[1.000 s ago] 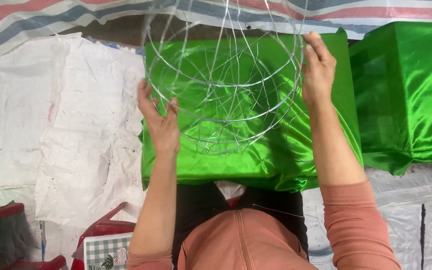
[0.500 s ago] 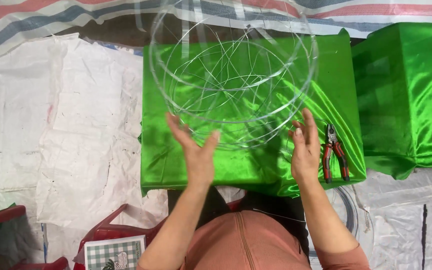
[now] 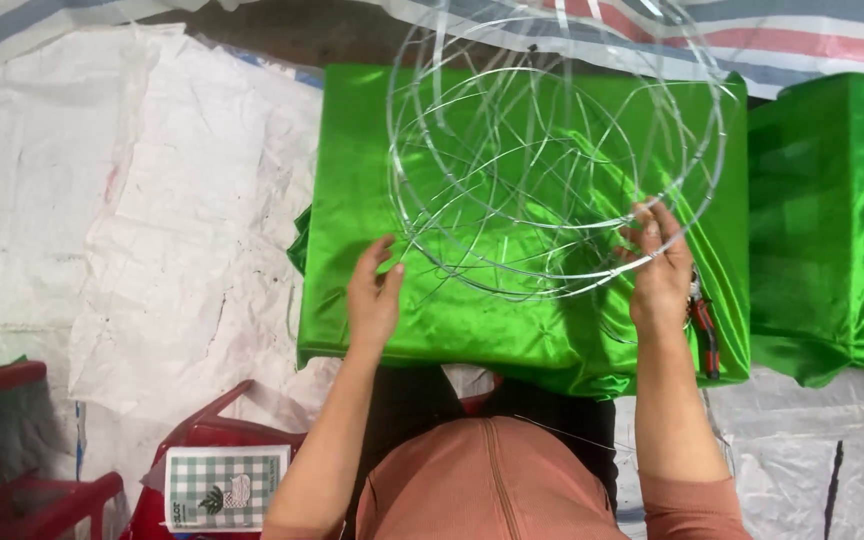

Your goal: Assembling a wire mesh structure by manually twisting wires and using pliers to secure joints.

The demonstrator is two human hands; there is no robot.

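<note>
Wire frame (image 3: 552, 160) hangs above the green cloth (image 3: 472, 320), because your right hand (image 3: 660, 265) pinches its lower rim to hold it up, while your left hand (image 3: 374, 292), open and empty, waits just beside it.

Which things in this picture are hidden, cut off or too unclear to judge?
- Wire frame, head view: its top is cut off by the upper edge.
- Pliers, head view: mostly hidden behind the right hand.
- Left hand, head view: whether it touches the wire is unclear.
</note>
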